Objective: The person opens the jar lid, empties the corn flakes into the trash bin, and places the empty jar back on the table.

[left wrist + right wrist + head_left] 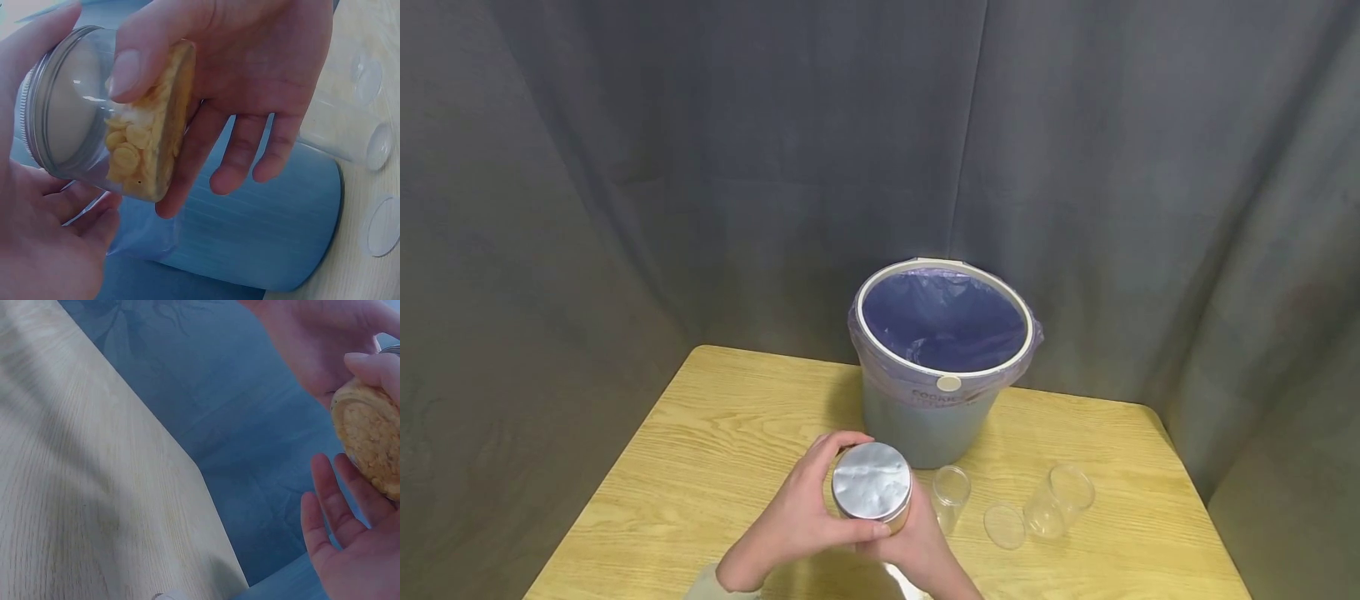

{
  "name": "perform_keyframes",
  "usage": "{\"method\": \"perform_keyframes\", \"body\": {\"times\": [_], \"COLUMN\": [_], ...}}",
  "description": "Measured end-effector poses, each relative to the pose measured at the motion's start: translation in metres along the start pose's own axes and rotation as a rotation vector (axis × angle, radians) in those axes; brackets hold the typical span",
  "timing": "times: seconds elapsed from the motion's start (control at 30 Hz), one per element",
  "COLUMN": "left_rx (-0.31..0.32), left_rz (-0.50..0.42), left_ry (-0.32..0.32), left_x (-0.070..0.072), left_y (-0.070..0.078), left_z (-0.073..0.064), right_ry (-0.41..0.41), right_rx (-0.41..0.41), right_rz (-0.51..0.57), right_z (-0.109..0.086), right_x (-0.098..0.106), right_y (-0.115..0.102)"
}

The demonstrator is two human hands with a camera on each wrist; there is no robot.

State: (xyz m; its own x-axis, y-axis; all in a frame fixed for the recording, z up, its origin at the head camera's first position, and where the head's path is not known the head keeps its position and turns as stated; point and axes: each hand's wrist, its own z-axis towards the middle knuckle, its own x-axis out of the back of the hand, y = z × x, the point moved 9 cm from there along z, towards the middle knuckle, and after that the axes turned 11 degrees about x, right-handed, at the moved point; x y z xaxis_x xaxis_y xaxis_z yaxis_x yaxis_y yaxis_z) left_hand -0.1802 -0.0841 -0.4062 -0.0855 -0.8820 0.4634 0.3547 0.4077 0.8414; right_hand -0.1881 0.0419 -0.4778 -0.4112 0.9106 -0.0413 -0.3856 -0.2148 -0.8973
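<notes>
Your left hand [805, 510] curls round the lid [872, 481] of the jar [139, 147] on the near side of the bin [917, 429], while your right [917, 537] pinches its body with several fingers off, so that partial grip could slip and drop it.

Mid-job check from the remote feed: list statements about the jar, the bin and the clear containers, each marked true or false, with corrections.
1. The left hand and right hand both hold the jar. True.
2. The jar is empty. False: yellow pieces show inside it.
3. The jar is open. False: a silver lid is on it.
4. The bin stands on the table. True.
5. The bin is unlined. False: a purplish bag lines it.
6. Two clear containers are on the table. True.
</notes>
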Motion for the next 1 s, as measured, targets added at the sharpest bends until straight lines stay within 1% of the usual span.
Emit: {"method": "perform_keyframes", "body": {"times": [0.1, 0.17, 0.27, 0.33, 0.43, 0.53, 0.6, 0.7, 0.77, 0.83, 0.9, 1.0], "left_rx": [0.008, 0.024, 0.047, 0.047, 0.006, -0.063, -0.097, -0.112, -0.105, -0.080, -0.045, 0.022], "left_rz": [0.001, -0.004, -0.014, -0.021, -0.036, -0.071, -0.095, -0.114, -0.112, -0.106, -0.096, -0.081], "left_ry": [0.004, 0.001, -0.009, -0.025, -0.065, -0.106, -0.123, -0.123, -0.111, -0.093, -0.061, 0.001], "left_x": [0.000, -0.001, -0.002, -0.003, -0.005, -0.005, -0.004, -0.003, -0.002, -0.002, -0.001, 0.001], "left_y": [-0.001, -0.002, -0.004, -0.004, -0.001, 0.004, 0.007, 0.008, 0.008, 0.007, 0.005, 0.000], "left_z": [-0.001, 0.000, 0.000, 0.000, 0.000, 0.000, 0.000, 0.000, 0.001, 0.002, 0.002, 0.003], "right_ry": [0.004, 0.014, 0.020, 0.017, -0.001, -0.021, -0.030, -0.032, -0.034, -0.031, -0.032, -0.021], "right_rx": [0.001, 0.000, -0.006, -0.003, 0.005, 0.017, 0.025, 0.043, 0.057, 0.069, 0.076, 0.062], "right_rz": [0.009, 0.005, 0.009, 0.009, 0.021, 0.016, 0.006, -0.007, -0.004, -0.008, -0.009, -0.025], "right_z": [0.000, 0.000, -0.001, -0.001, 0.000, 0.000, 0.000, 0.001, 0.001, 0.001, 0.001, 0.001], "right_x": [0.000, 0.001, 0.001, 0.001, -0.001, -0.002, -0.003, -0.003, -0.003, -0.003, -0.004, -0.004], "right_y": [0.000, 0.001, 0.002, 0.002, 0.000, -0.002, -0.003, -0.004, -0.004, -0.005, -0.005, -0.005]}}
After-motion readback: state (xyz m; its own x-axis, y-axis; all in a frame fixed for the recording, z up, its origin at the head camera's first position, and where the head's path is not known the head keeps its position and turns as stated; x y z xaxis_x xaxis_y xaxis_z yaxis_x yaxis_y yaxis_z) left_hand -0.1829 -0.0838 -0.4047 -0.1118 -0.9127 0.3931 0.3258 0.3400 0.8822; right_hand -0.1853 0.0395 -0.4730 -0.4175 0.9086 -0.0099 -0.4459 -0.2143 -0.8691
